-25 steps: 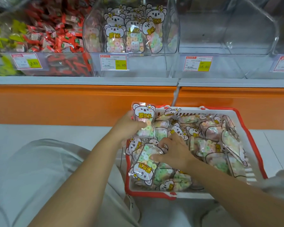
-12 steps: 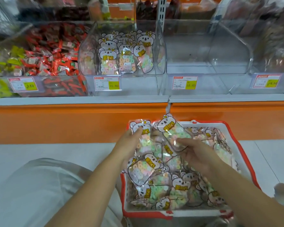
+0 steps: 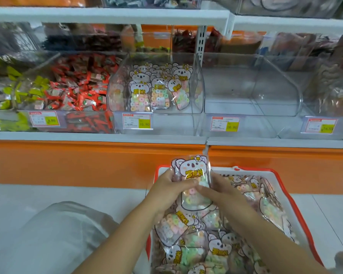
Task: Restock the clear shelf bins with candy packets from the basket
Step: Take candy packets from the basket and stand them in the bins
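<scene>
Left hand: your left hand (image 3: pixel 166 191) is curled round the left edge of the koala packet (image 3: pixel 193 171); the thumb lies across its clear front.
Right hand: your right hand (image 3: pixel 223 191) pinches the same packet from the right side; the thumb reaches in to meet the left one; the other fingers are hidden behind the packet.
Koala packet: upright between both hands, printed head on top, pastel ring candies showing below; it sits just above the far left corner of the basket (image 3: pixel 254 169); whether it is a single packet or a few pressed together, you cannot tell from here.
Basket: white with a red rim, on the floor in front of you; loose packets (image 3: pixel 186 230) of the same kind lie heaped in it, flat and overlapping.
Target bin: the clear bin (image 3: pixel 199 86) on the shelf straight ahead; shelved packets (image 3: pixel 158 89) stand upright at its left and back; a price tag (image 3: pixel 137 120) is on its front.
Neighbours: the red candy bin (image 3: pixel 77 82) to its left; a second clear bin (image 3: pixel 251 89) to its right.
Near you: your pale trouser knee (image 3: pixel 57 234) at the lower left, beside the basket.
</scene>
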Demonstrator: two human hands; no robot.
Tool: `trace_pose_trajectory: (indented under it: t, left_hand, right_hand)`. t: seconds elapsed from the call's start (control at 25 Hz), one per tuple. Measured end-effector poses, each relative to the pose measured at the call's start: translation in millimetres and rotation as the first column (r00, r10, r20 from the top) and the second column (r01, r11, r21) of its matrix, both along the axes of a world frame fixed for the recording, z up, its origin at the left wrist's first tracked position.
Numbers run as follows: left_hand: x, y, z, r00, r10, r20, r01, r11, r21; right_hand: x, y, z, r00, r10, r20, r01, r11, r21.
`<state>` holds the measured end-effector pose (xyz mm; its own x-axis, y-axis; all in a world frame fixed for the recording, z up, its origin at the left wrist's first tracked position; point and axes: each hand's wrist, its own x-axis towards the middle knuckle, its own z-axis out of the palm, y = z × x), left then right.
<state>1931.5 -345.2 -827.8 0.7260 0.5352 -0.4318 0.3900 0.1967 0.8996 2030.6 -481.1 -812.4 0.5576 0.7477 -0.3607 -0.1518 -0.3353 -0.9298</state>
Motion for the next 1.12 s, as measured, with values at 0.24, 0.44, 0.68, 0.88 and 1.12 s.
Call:
trace_pose_trajectory:
  t: [0.24,0.44,0.68,0.88,1.12]
  left_hand:
    - [-4,23,57,0.990,-0.107,0.095,0.091,0.982,0.167]
    - [6,82,113,0.953,-0.172,0.248,0.105,0.960,0.259]
    - [43,161,135,0.957,-0.031,0.288,-0.036,0.974,0.223]
    - [65,203,118,0.961,0.113,0.251,-0.155,0.976,0.154]
    - [76,224,107,0.976,0.171,0.135,-0.190,0.972,0.140]
  right_hand:
    - [10,31,54,0.982,0.128,0.135,-0.138,0.988,0.066]
    - [39,84,137,0.933,0.233,0.274,-0.291,0.938,0.191]
    - [87,182,167,0.952,0.191,0.240,-0.220,0.970,0.100]
    - [160,257,145,0.273,0.525,0.806,-0.051,0.845,-0.533]
    - [180,299,132,-0.118,0.743,0.659,0.142,0.669,-0.729]
